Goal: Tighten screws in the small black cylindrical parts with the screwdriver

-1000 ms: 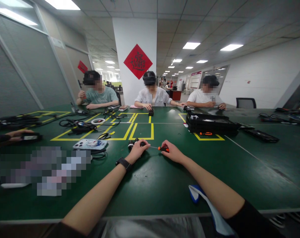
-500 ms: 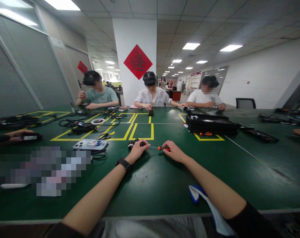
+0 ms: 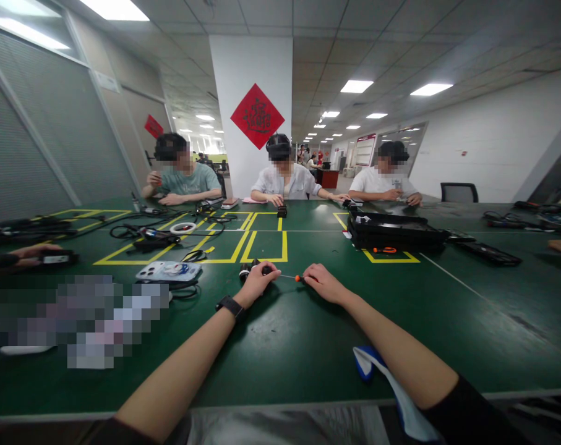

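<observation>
My left hand (image 3: 260, 279) is closed around a small black device with round, light-rimmed ends (image 3: 245, 271); most of it is hidden by the fingers. Between my two hands, a screwdriver (image 3: 298, 278) with an orange and black handle lies level, its thin shaft pointing left. My right hand (image 3: 325, 283) grips the handle and covers much of it. The shaft runs up to my left fingertips, and what its tip touches cannot be made out.
A phone (image 3: 169, 271) and blurred-out items lie left of my left arm. Black trays (image 3: 396, 232) stand at back right, with an orange-handled tool (image 3: 385, 250) before them. Cables (image 3: 145, 235) spread across the left. A blue-white strap (image 3: 366, 364) lies by my right forearm. Several people sit around the table.
My right hand has shifted slightly left along the screwdriver handle, so less of the orange shows. My left hand and the black device stay in place.
</observation>
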{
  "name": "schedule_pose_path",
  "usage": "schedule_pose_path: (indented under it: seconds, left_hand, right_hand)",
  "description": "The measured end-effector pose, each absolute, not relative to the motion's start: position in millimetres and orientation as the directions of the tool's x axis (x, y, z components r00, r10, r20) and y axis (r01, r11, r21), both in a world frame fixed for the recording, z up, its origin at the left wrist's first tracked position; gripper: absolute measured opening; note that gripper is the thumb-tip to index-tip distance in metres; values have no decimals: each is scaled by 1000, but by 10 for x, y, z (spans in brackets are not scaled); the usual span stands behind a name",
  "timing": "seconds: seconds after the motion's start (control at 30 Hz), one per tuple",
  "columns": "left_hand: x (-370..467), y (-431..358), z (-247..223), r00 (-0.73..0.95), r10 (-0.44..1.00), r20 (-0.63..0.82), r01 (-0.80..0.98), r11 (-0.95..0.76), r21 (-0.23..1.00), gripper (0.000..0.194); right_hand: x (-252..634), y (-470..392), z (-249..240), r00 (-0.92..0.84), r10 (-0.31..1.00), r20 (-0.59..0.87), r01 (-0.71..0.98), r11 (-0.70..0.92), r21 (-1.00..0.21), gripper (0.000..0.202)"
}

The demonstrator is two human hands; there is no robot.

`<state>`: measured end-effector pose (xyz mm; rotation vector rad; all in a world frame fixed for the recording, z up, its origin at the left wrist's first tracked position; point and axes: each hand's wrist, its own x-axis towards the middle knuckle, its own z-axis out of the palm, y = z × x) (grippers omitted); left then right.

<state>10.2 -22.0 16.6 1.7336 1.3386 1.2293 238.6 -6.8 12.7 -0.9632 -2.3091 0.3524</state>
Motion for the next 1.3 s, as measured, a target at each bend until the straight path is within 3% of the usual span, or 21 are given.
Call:
schedule_pose_path:
  seconds: [0.2,0.5,0.77,1.03,1.3]
  left_hand:
    - [95,-204,132,44,956,289,365,-285,886,33]
    - [94,-208,160,68,949,309,366,-311,877,30]
    - [105,-217,162,51,954,297,367,-294,882,31]
    - [117,-221,166,28,953,301,371,-290,882,30]
    - [111,-203,143,39,948,316,363,-308,879,29]
  right_hand:
    - [2384,-68,114,-548,686,479,522,728,-445,7]
    - [2372,-110,135,-544,689,479,521,725,-451,29]
    - [2397,-48,118,-558,678,479,518,735,-436,5]
    - [2369,-98,112,-522,717,462,536,697,-476,21]
    - [2358,-72,110,-520,710,475,545,704,-456,12]
